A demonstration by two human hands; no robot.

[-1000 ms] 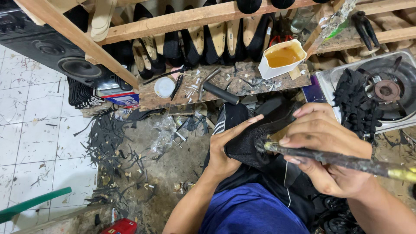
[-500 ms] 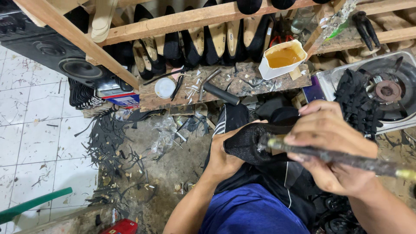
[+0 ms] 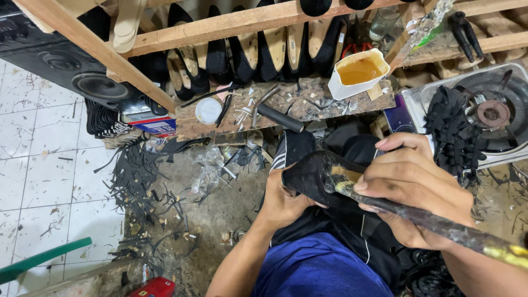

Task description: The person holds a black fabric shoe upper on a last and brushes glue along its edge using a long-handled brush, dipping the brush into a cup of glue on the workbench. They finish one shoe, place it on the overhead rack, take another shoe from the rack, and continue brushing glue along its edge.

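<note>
Left hand [image 3: 286, 201] cups a black shoe upper [image 3: 311, 179] from below, fingers curled tight under it, thumb pressed on its near edge. Right hand [image 3: 415, 192] grips a long dark brush handle [image 3: 440, 223], fingers wrapped shut round it, knuckles up; the handle runs out past the right wrist to a yellowish end at the frame edge. The brush tip [image 3: 338, 184] sits on the shoe just beyond the right fingertips, probably touching the tan inner face, though glue and blur make contact hard to confirm. Shoe lies between the two hands, over the person's lap, above blue shorts [image 3: 316, 269] and black cloth.

Beyond the fingers, well apart: a wooden bench [image 3: 297, 110] carrying a white glue cup [image 3: 357, 71] with amber liquid, a white round lid [image 3: 208, 110], a black cylinder [image 3: 280, 118], nails and scraps. Behind it a wooden rail [image 3: 247, 22] with black shoes and tan insoles [image 3: 275, 49] stood in a row. To the right of the right hand, near, a gas stove [image 3: 489, 115] with a black strappy piece [image 3: 451, 132] draped on its edge. Left of the left fingers, well apart: black offcuts [image 3: 143, 181] strewn on dirty floor, white tiles [image 3: 38, 165], a black speaker [image 3: 60, 66], a green bar [image 3: 44, 258], a red box [image 3: 157, 287]. The right hand hides much of the shoe's far side.
</note>
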